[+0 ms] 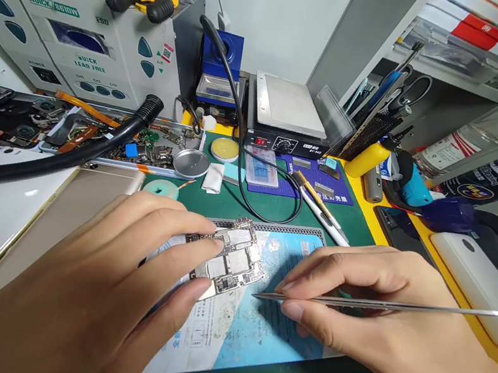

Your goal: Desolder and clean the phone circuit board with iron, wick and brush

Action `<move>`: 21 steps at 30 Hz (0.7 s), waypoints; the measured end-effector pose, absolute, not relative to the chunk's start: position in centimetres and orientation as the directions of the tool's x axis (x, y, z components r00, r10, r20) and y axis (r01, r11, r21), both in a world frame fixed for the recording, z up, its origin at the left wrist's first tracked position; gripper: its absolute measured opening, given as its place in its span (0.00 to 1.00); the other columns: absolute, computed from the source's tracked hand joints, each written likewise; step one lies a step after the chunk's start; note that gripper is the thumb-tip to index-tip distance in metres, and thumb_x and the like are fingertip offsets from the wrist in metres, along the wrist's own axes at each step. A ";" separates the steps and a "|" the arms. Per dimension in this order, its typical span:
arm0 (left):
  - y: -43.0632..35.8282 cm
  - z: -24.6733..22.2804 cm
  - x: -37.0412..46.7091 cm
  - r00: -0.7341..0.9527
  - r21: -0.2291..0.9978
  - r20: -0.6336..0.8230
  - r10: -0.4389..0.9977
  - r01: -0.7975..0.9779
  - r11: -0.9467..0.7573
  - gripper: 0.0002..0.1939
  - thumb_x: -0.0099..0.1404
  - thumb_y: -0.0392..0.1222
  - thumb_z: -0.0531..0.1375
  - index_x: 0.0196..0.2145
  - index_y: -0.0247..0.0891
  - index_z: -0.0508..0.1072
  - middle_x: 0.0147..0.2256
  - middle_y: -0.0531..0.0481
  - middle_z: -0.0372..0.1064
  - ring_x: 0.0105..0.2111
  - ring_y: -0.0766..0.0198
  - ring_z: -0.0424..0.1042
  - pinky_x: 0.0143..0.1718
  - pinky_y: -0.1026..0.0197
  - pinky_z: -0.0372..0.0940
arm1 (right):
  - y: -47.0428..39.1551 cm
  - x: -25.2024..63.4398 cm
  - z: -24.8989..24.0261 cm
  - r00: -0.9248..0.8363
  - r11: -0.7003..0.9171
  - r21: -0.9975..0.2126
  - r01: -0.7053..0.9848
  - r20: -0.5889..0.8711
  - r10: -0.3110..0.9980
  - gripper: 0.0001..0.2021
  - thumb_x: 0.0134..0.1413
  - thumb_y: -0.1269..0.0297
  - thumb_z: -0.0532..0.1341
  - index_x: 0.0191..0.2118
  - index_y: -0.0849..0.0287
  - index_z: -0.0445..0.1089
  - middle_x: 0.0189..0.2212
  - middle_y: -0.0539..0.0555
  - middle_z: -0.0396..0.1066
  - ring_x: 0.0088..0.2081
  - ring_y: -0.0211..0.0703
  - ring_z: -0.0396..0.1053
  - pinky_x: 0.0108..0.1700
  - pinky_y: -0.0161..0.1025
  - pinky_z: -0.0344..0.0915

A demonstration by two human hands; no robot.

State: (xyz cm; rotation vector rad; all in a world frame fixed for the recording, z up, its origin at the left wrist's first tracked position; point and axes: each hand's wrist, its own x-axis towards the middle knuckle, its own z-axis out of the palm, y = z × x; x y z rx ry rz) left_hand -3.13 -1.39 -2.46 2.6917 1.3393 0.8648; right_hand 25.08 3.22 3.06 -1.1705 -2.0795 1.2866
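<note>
A phone circuit board (240,261), with silver shields and small chips, is tilted a little above a blue and white printed mat (269,344). My left hand (119,266) grips its left side between fingers and thumb, hiding that edge. My right hand (354,301) pinches a pair of metal tweezers (382,304). Their tip points left, just off the board's lower right corner and apart from it. The far end of the tweezers sticks out to the right, over the back of the hand.
Behind the hands stand a hot air station (85,48) with a black hose (105,155) and a small heating plate (288,113). A soldering iron (321,215) lies beyond the mat. Loose boards fill a tray (136,168) at left. A black phone (398,229) lies at right.
</note>
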 end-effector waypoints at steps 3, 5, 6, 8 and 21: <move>-1.5 -2.4 -3.1 0.461 0.285 0.492 0.739 0.716 -0.637 0.13 0.77 0.34 0.58 0.56 0.43 0.73 0.53 0.49 0.76 0.55 0.52 0.71 0.61 0.46 0.63 | 3.2 25.0 3.2 -0.520 0.153 -0.884 0.442 -0.113 0.847 0.05 0.57 0.66 0.75 0.31 0.60 0.87 0.31 0.57 0.87 0.30 0.45 0.84 0.31 0.29 0.80; -1.6 -2.4 -2.7 0.438 0.320 0.537 0.721 0.685 -0.654 0.11 0.76 0.32 0.58 0.53 0.42 0.73 0.50 0.49 0.75 0.53 0.56 0.71 0.62 0.50 0.62 | 3.3 25.0 3.2 -0.476 0.088 -0.887 0.453 -0.157 0.865 0.05 0.55 0.64 0.76 0.30 0.59 0.87 0.32 0.58 0.87 0.29 0.45 0.84 0.29 0.28 0.79; -1.7 -2.3 -2.4 0.431 0.332 0.556 0.711 0.669 -0.665 0.10 0.76 0.31 0.59 0.51 0.41 0.74 0.48 0.49 0.75 0.52 0.57 0.70 0.62 0.52 0.61 | 3.3 25.1 3.1 -0.452 0.047 -0.894 0.445 -0.179 0.874 0.05 0.54 0.63 0.77 0.30 0.58 0.87 0.32 0.58 0.87 0.28 0.45 0.83 0.27 0.28 0.78; -1.9 -2.3 -1.8 0.422 0.337 0.594 0.685 0.643 -0.687 0.10 0.73 0.29 0.62 0.48 0.40 0.74 0.45 0.50 0.75 0.50 0.59 0.69 0.61 0.54 0.62 | 3.3 25.2 2.7 -0.411 -0.052 -0.919 0.392 -0.225 0.883 0.06 0.53 0.61 0.79 0.30 0.56 0.87 0.31 0.57 0.87 0.25 0.43 0.82 0.23 0.28 0.76; -2.8 0.3 -1.3 0.146 0.924 0.131 0.981 0.340 -0.174 0.08 0.73 0.48 0.63 0.42 0.45 0.81 0.35 0.52 0.79 0.28 0.68 0.73 0.26 0.69 0.65 | 1.7 24.9 2.4 -0.537 0.577 -0.813 0.077 0.454 0.711 0.13 0.53 0.84 0.74 0.38 0.58 0.86 0.33 0.53 0.87 0.33 0.39 0.86 0.39 0.25 0.81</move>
